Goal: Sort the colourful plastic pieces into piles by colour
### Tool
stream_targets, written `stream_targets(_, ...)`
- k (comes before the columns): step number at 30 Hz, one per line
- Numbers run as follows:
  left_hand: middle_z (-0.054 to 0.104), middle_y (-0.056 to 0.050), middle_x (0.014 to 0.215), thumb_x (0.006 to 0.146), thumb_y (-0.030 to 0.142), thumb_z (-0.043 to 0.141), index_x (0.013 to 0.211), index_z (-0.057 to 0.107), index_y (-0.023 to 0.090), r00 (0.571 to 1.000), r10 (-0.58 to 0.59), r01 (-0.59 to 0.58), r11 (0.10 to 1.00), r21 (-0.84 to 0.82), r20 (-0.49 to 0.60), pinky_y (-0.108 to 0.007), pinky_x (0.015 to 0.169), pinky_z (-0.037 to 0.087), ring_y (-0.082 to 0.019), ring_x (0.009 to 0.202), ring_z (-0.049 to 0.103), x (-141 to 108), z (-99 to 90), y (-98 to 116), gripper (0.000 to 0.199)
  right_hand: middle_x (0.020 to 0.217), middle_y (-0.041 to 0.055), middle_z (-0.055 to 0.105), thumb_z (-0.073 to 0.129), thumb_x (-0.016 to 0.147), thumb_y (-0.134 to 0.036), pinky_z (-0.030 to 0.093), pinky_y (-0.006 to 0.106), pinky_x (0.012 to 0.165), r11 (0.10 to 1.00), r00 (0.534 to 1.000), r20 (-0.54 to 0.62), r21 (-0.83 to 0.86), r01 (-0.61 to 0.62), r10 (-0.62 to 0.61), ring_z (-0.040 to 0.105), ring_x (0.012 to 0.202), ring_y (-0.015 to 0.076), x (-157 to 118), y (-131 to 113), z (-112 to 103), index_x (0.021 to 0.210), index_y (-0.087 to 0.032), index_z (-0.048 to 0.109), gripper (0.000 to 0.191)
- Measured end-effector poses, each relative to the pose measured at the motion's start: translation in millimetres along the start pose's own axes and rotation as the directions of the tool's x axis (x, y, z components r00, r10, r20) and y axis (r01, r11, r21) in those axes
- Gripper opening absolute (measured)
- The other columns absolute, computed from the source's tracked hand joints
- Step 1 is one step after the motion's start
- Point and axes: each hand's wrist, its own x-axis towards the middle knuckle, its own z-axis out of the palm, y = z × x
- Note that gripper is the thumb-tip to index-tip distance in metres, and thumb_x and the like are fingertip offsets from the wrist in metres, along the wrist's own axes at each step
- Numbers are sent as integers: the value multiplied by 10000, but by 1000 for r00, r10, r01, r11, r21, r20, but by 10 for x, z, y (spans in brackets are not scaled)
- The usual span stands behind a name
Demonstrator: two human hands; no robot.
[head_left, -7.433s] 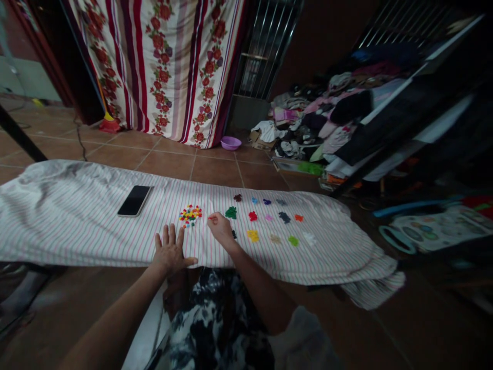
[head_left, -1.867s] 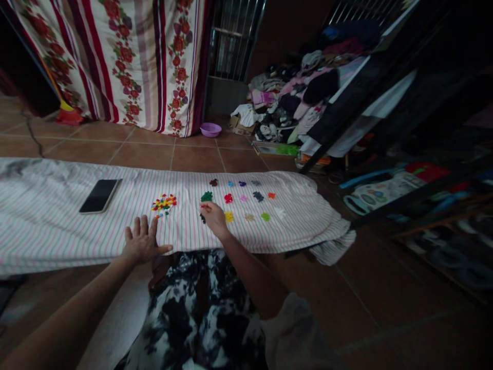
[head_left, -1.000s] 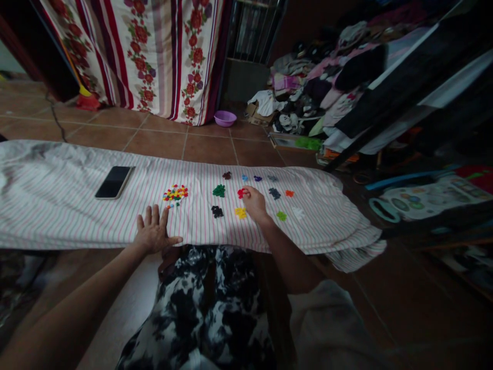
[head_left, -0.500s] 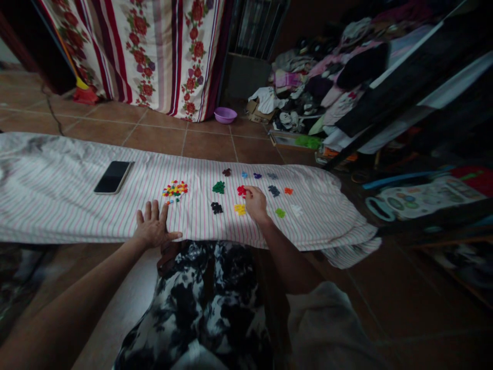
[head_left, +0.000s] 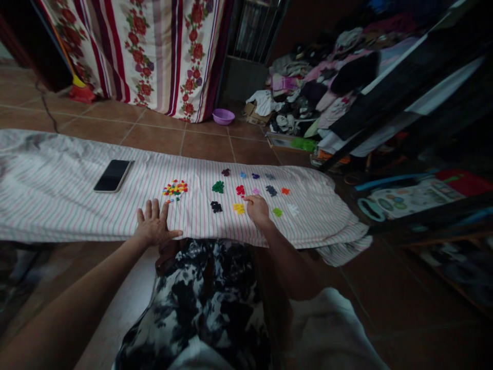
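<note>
My left hand (head_left: 152, 223) lies flat on the striped cloth (head_left: 57, 205), its fingers spread and nothing in it. Just beyond its fingertips is a mixed pile of small colourful pieces (head_left: 175, 188). My right hand (head_left: 257, 208) is closed, its index fingertip at a small red piece (head_left: 243, 197) just below the red pile (head_left: 240, 189). Whether the fingers grip anything is too small to make out. Around it lie a pink pile (head_left: 256, 191), a yellow pile (head_left: 239, 208), a green pile (head_left: 217, 187), a black pile (head_left: 216, 207) and a dark grey pile (head_left: 271, 191).
A phone (head_left: 113, 176) lies on the cloth at the left. Further piles include orange (head_left: 285, 190), lime green (head_left: 277, 211), white (head_left: 293, 209) and brown (head_left: 226, 172). On the tiled floor beyond stand a purple basin (head_left: 223, 117) and heaped clothes (head_left: 308, 87).
My right hand has drawn back slightly from the red pile towards me, uncovering the pink pile and a single red piece at the fingertip. My left hand has stayed in place.
</note>
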Motion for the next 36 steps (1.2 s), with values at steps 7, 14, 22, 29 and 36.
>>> stream_targets(7, 34, -234, 1560, 652, 839, 345, 1490, 61, 116, 1000, -7, 7, 1000, 3, 19, -634, 1091, 81, -439, 1430, -13, -13, -48, 14, 1142, 925, 68, 695, 445, 791, -69, 384, 346, 923, 995, 997, 24, -62, 76, -75, 555, 924, 203, 83, -69, 49, 941, -214, 742, 363)
stream_targets(14, 15, -230, 1561, 658, 834, 355, 1490, 48, 119, 999, -4, 4, 1000, -2, 33, -635, 1093, 78, -436, 1431, -25, -11, -47, 12, 1138, 947, 80, 690, 429, 803, -75, 388, 347, 901, 997, 998, 32, -48, 63, -62, 533, 939, 218, 38, -88, 29, 945, -192, 741, 363)
stream_targets(22, 20, -248, 1554, 651, 840, 361, 1490, 73, 102, 1000, 5, -5, 1000, -22, 29, -642, 1092, 76, -445, 1426, -26, -14, -56, 13, 1154, 912, 67, 695, 428, 803, -97, 385, 367, 935, 996, 996, -12, 3, 88, -88, 554, 925, 210, 39, -199, -48, 874, -202, 736, 333)
stream_targets(29, 23, -253, 1552, 653, 840, 372, 1489, 74, 95, 999, 14, -13, 999, -45, 28, -646, 1089, 77, -453, 1425, -17, -19, -83, 22, 1159, 998, 58, 684, 402, 822, -91, 429, 339, 925, 959, 967, 14, 136, 250, -254, 576, 965, 195, 3, -770, 93, 972, -206, 712, 364)
stream_targets(36, -4, -251, 1553, 671, 837, 336, 1488, 46, 100, 999, 19, -18, 999, -50, 27, -634, 1099, 42, -439, 1426, -47, -29, -88, 28, 1138, 1041, 66, 673, 411, 845, -80, 434, 295, 933, 911, 909, 138, 191, 365, -394, 585, 983, 173, 74, -1428, 358, 1056, -192, 691, 368)
